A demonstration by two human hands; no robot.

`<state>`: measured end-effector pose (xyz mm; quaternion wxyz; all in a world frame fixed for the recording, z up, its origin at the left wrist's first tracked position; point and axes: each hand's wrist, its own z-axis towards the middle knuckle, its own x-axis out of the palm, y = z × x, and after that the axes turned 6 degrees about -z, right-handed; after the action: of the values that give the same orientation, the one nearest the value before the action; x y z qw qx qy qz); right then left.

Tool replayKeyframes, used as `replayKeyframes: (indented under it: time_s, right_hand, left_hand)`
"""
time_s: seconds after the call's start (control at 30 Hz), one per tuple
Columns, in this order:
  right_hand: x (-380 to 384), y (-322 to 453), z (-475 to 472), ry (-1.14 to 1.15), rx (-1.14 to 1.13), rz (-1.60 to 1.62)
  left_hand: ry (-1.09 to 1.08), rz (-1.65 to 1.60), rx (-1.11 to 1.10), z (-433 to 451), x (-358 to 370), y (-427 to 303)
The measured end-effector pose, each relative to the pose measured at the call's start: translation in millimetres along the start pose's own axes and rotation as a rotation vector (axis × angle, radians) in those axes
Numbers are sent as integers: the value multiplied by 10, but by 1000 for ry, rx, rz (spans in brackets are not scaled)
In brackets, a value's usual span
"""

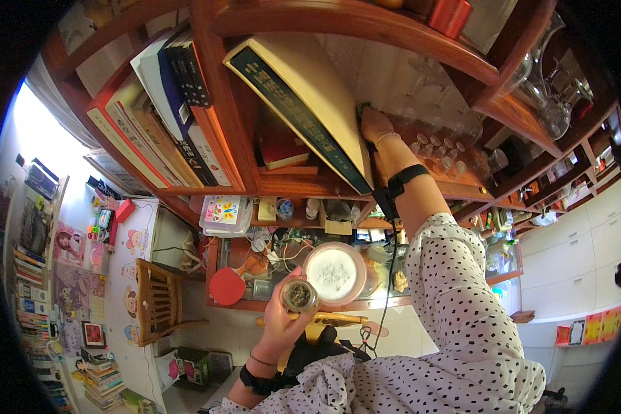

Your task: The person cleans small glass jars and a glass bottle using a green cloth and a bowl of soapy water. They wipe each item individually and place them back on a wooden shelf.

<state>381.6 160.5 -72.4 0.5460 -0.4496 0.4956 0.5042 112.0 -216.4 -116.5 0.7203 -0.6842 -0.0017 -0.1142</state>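
My left hand (284, 322) grips a small round glass jar (299, 296) with dark bits visible inside it. Just beyond the jar stands a pink basin (361, 277) filled with white, foamy liquid. My right hand (378, 124) reaches deep into a wooden cabinet compartment, past a large, leaning cream book case (310, 98) with a dark green spine. At its fingertips is a small dark green pad (362, 108), partly hidden; its exact kind is unclear. Several small stemmed glasses (440, 147) stand on the shelf to the right of that forearm.
Upright books (160, 129) fill the left compartment. Glass decanters (553, 116) stand at the right. Below, a glass-topped desk (284, 305) carries a red table tennis bat (227, 285), cables and a plastic box (226, 215). A black cable (390, 274) hangs from my right wrist strap. A wooden chair (158, 302) stands left.
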Motion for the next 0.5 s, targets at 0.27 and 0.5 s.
replayKeyframes:
  time_s: [0.27,0.5]
  right_hand:
    - [62,-69,-98,-67,-126,9]
    - [83,-125,-202,3,-141,-37]
  left_hand:
    - [25,-67,-27,-16,-9,16]
    - [67,-72,7,-66,-23,-10]
